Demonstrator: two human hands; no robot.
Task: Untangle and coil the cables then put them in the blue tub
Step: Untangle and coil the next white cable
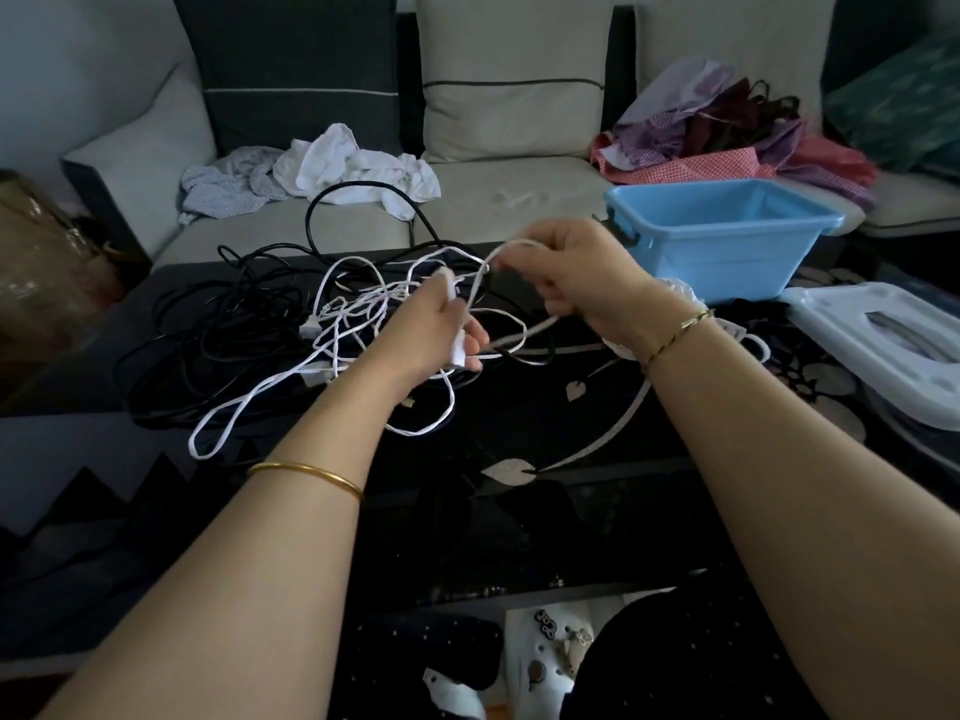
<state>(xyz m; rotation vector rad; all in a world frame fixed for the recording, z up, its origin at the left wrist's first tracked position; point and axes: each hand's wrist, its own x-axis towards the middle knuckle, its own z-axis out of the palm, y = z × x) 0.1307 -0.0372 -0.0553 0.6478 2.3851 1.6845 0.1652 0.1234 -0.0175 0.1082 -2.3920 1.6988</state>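
Working from our side of the dark glass table (519,517), we have both hands raised over the snarl. Our left hand (431,330) has its fingers curled round a stretch of the white cable (358,304), with what looks like a white plug or adapter held at the fingertips. Our right hand (576,283) pinches a loop of the same cable between thumb and fingers, lifting it clear of the table.

Beyond the hands, most of the white cable lies in loose crossing loops on the tabletop, one long loop trailing toward our left. Just beside it, further left, the black cables (208,335) lie heaped and knotted, with one loop arching up toward the sofa (519,194).

The blue tub (727,262) stands at the far right of the table, well apart from the tangle; the part of its inside that we can see holds no cable. Its pale lid (857,324) lies nearer us, to the right.

We judge the task barely begun: untangling is under way on one white cable, nothing is coiled, nothing is stowed.
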